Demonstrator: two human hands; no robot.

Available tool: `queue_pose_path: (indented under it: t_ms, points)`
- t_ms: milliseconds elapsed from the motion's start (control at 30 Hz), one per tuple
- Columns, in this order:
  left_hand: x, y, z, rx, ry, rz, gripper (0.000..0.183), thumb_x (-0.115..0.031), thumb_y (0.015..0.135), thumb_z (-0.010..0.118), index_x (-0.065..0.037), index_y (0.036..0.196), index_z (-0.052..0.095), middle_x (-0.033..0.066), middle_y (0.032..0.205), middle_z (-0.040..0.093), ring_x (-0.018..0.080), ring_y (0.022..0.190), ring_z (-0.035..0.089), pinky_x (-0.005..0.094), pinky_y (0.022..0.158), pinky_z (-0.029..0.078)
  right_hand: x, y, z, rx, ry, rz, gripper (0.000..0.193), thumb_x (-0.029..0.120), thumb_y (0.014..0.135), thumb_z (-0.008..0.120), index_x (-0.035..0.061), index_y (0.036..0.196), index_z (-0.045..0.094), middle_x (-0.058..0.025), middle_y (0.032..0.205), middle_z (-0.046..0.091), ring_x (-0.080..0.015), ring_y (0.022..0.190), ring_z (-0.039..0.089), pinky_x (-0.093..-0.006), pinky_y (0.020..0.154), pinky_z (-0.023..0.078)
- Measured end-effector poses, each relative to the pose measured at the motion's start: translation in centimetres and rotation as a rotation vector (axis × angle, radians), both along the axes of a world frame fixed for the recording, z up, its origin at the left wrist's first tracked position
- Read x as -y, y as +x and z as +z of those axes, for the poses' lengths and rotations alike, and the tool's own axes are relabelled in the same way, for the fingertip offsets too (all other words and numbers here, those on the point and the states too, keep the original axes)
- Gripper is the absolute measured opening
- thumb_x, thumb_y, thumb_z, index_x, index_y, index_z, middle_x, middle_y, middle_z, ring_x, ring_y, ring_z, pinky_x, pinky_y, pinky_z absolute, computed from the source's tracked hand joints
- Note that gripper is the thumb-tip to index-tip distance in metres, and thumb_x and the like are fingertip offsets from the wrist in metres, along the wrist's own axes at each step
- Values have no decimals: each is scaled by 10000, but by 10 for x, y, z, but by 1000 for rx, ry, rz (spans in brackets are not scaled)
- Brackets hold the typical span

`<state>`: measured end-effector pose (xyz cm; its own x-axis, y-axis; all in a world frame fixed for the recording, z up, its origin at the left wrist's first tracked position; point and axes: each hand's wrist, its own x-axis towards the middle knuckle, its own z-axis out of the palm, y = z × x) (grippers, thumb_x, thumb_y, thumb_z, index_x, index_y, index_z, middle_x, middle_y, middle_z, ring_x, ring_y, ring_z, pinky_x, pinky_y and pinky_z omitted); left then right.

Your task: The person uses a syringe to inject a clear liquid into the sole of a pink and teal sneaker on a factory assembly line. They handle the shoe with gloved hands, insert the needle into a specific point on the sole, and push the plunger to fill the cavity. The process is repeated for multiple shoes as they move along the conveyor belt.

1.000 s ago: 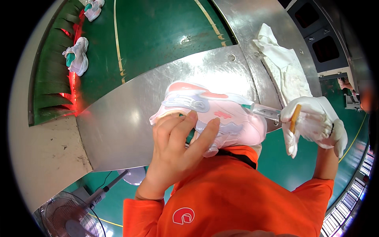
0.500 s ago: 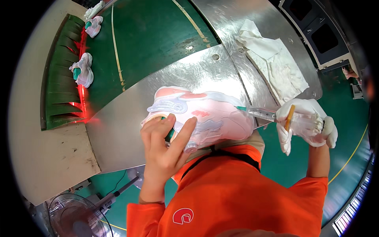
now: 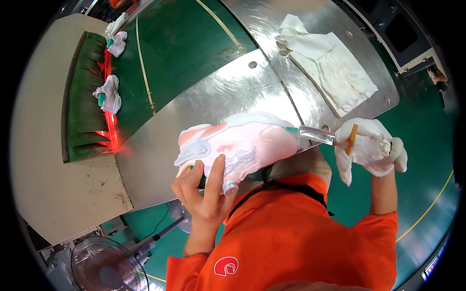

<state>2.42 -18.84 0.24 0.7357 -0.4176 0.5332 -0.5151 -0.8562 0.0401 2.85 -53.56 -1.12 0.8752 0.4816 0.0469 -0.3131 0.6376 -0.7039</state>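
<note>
A pale pink sneaker [image 3: 259, 144] with lavender and coral parts is held on its side above the metal table's front edge, toe to the right. My bare left hand [image 3: 204, 196] grips it at the collar, where a bit of green shows inside the opening. In my white-gloved right hand [image 3: 371, 145] is a clear syringe [image 3: 316, 136] with a teal tip and an orange-yellow flange. Its tip lies against the sole edge at the toe or just beside it; I cannot tell which. The plunger end is hidden by the glove.
A folded white cloth [image 3: 335, 70] lies on the metal table [image 3: 150, 165]. Beyond runs a green conveyor belt [image 3: 179, 53], where sneakers [image 3: 110, 94] stand beside a green strip curtain [image 3: 80, 102] lit red. A fan [image 3: 109, 264] stands at lower left. Grey machinery [image 3: 403, 34] is at upper right.
The view has shifted a little. The sneaker has tipped slightly, its toe end raised relative to the heel. Both hands keep their hold, and the syringe tip stays at the toe.
</note>
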Motion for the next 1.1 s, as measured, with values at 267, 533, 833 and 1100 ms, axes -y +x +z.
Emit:
queue_pose_path:
  t_ms: [267, 533, 833, 1100]
  points:
    - [14, -22, -8, 89, 4, 89, 600, -155, 565, 786, -129, 1160, 713, 135, 1109, 490, 302, 942, 445, 389, 833, 440, -15, -28, -23, 59, 248, -160, 1123, 515, 488, 854, -246, 1192, 424, -310, 969, 562, -373, 710, 646, -424, 510, 593]
    - [16, -22, -12, 102, -22, 63, 608, -150, 571, 806, -129, 1171, 708, 135, 1134, 499, 294, 943, 440, 386, 862, 425, -32, -54, 3, -104, 92, -378, 1045, 505, 532, 801, -197, 1204, 417, -249, 903, 596, -335, 546, 600, -361, 447, 531]
    - [21, -13, 3, 28, 2, 57, 619, -181, 597, 867, -127, 1188, 687, 123, 1064, 491, 294, 942, 458, 375, 823, 414, -61, -64, 42, -134, -303, -472, 1113, 563, 502, 818, -197, 1214, 424, -228, 830, 608, -301, 620, 646, -358, 490, 558]
    - [24, 32, 41, -183, 62, -25, 614, -205, 586, 868, -100, 1156, 666, 76, 883, 498, 270, 827, 476, 386, 741, 399, -65, -68, 15, 64, -370, -325, 1064, 137, 389, 885, -152, 1298, 414, -175, 962, 615, -249, 823, 649, -322, 746, 543]
